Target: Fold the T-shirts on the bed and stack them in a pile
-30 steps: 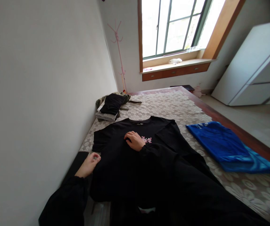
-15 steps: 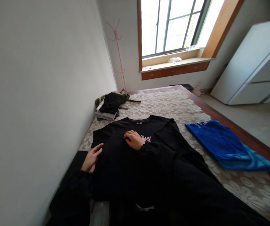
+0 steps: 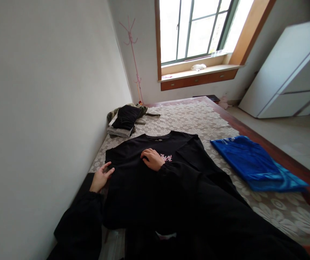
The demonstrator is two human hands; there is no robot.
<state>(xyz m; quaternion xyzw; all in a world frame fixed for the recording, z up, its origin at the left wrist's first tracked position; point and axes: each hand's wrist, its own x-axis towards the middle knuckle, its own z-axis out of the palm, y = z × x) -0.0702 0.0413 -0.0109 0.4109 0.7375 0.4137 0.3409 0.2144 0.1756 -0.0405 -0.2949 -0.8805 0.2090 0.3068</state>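
Observation:
A black T-shirt (image 3: 133,180) with a small pink print lies spread flat on the bed, collar toward the window. My right hand (image 3: 152,159) rests on its chest beside the print, fingers curled loosely and lying on the cloth. My left hand (image 3: 100,177) is at the shirt's left edge, just below the left sleeve, with the fingers stretched out and the fingertips touching the cloth. Both my arms are in black sleeves. Neither hand grips anything.
The bed has a floral lace cover (image 3: 198,119). A blue folded garment (image 3: 254,164) lies on the right. A stack of folded dark and grey clothes (image 3: 123,121) sits at the far left by the wall. A white cabinet (image 3: 287,72) stands at the right.
My left hand has opened from a loose pinch and moved up to the shirt's left edge. My right hand stays on the chest of the shirt.

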